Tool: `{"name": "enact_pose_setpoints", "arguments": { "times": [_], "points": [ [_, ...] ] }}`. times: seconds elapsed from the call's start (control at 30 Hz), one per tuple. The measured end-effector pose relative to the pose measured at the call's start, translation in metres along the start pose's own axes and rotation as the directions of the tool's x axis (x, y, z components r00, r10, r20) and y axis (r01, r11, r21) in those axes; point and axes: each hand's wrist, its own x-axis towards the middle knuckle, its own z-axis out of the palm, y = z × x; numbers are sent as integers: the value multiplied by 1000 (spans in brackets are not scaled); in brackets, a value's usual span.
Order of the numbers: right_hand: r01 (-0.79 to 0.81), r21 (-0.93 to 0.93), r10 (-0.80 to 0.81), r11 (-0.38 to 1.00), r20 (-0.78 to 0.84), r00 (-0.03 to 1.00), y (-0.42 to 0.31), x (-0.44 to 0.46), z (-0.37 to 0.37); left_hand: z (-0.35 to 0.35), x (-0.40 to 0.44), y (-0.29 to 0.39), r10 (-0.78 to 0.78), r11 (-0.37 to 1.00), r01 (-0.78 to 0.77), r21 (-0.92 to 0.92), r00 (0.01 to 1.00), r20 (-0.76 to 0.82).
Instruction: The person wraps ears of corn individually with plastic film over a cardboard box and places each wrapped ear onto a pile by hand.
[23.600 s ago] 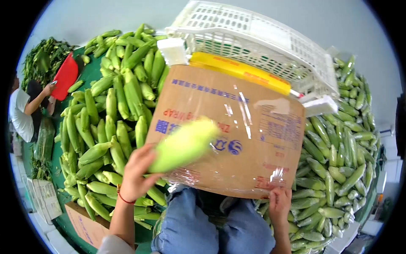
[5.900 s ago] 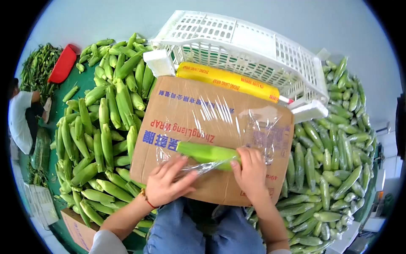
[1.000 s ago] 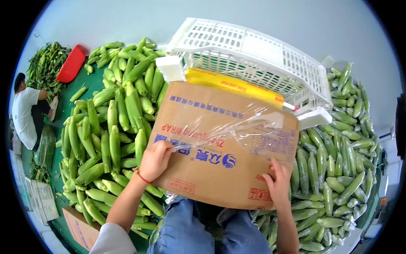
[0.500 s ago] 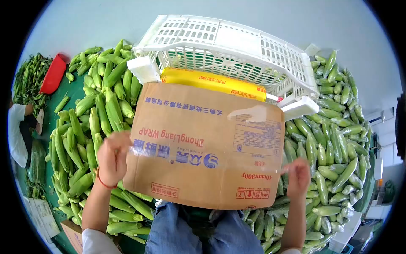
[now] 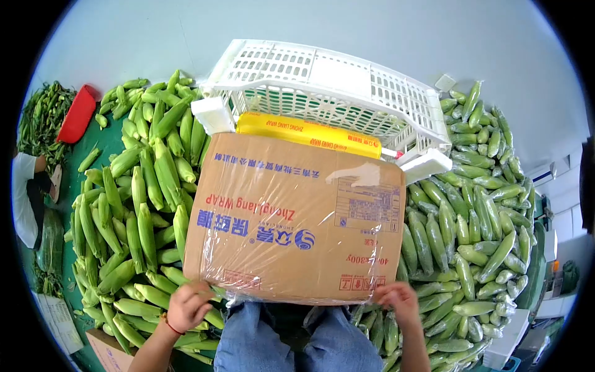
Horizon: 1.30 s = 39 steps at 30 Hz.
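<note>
A sheet of clear plastic wrap lies stretched over a printed cardboard box in front of my knees. At the box's near left corner, my left hand is closed on the film's edge. My right hand pinches the film at the near right corner. Just behind the box rests the yellow wrap roll, against a white slotted plastic crate turned on its side.
Unwrapped corn in green husks is heaped on the left. Film-wrapped corn is piled on the right. A red scoop-like container and another person's sleeve are at the far left.
Both hands have come down toward my knees, drawing the plastic wrap from mid-box to the box's near edge. The film now covers most of the box top.
</note>
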Motion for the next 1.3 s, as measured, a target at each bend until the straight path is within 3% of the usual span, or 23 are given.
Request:
{"name": "enact_pose_setpoints", "arguments": {
  "times": [0.03,0.07,0.1,0.13,0.17,0.23,0.27,0.37,0.43,0.53,0.73,1.3],
  "points": [
    [-52,103,63,993,-107,992,-5,9,-11,-3,3,-9,-24,998,30,59,993,-113],
    [19,148,30,989,-322,946,7,31,-27,-9,8,-26,-75,995,89,51,971,-226],
    [86,117,-36,989,-375,926,15,55,-47,-14,28,-37,-130,983,172,58,890,-436],
    [132,88,-91,987,-364,927,18,81,-61,-24,54,-46,-294,951,305,-56,833,-469],
    [154,78,-120,985,-327,937,23,108,-71,-33,82,-64,-366,920,388,-45,816,-446],
    [137,118,-98,984,-285,954,12,166,-70,-27,125,-152,-494,870,433,-236,760,-423],
    [147,203,-83,968,-295,952,2,194,-64,-37,166,-148,-748,630,571,-526,629,-213],
    [84,492,63,867,-275,959,-15,283,-50,-16,247,-224,-758,464,528,-711,652,-9],
    [140,632,-61,762,-144,988,3,340,-50,0,296,-245,-806,313,564,-764,584,101],
    [225,756,-10,615,-278,961,-13,379,-40,15,337,-265,-797,255,582,-772,579,174],
    [223,688,15,690,-321,947,-29,397,-42,28,373,-287,-766,234,604,-762,597,238],
    [198,547,31,813,-381,924,-38,400,-40,16,361,-305,-720,223,629,-745,621,309]
  ]
}}
